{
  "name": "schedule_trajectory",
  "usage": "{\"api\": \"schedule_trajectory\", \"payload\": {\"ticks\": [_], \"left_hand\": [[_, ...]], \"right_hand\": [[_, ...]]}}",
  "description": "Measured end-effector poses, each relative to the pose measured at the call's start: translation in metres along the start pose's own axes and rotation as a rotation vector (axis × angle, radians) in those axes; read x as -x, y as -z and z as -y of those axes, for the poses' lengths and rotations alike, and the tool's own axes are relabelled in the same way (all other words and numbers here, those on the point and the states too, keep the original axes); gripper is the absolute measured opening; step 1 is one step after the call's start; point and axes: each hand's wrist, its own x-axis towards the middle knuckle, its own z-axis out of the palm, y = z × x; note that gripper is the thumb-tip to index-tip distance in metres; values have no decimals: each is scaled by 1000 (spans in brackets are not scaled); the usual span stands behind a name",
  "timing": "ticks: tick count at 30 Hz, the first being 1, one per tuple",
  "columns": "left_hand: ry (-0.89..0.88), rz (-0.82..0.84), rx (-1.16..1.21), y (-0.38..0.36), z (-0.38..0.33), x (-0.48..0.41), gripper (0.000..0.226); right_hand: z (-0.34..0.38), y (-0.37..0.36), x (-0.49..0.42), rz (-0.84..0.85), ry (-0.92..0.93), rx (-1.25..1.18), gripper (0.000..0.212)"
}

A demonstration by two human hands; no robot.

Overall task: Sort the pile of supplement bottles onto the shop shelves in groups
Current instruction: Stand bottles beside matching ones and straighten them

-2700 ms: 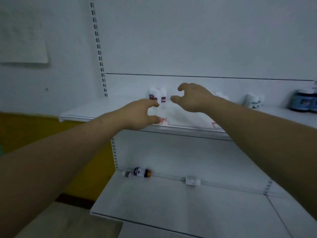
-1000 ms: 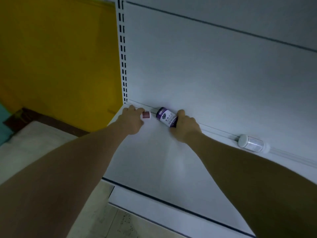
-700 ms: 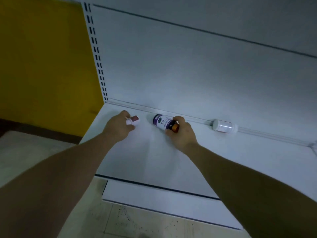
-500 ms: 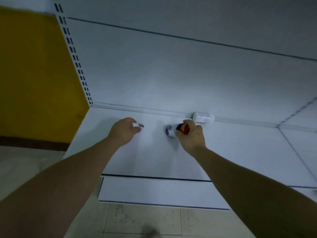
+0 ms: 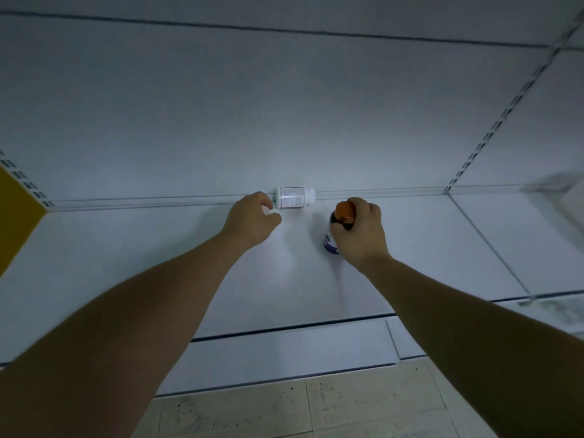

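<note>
Right hand (image 5: 360,237) grips orange-capped bottle (image 5: 343,216), now cap-up | left hand (image 5: 249,221) curled, hold indiscernible, now beside white bottle (image 5: 292,197)

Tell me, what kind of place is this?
Probably a shop, at its shelving: a white shelf with a slotted upright in the back panel, a white bottle lying at the back, and an orange-capped bottle gripped by the right hand.
</note>
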Motion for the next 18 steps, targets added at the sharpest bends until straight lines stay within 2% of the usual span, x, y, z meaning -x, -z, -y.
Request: {"api": "schedule_trajectory", "payload": {"ticks": [3,6,9,11,13,15,18], "left_hand": [[-186,-97,-195,-23,-13,-25,18],[-334,-44,-399,-39,-10,-50,40],[-320,59,-647,-49,-9,-70,66],[-311,33,-670,-53,-9,-78,60],[-320,-1,-585,-51,-10,-80,42],[-247,11,-374,-41,-10,-72,32],[40,71,142,-14,-15,-36,31]], "right_hand": [[-13,1,-12,25,53,-66,52],[-20,-1,-19,60,82,-135,52],[-26,-2,-26,72,92,-177,52],[-26,-4,-30,81,89,-213,51],[-25,-8,-32,88,83,-270,47],[-21,-9,-28,107,45,-346,44],[-3,-3,-12,168,-75,-482,50]]}}
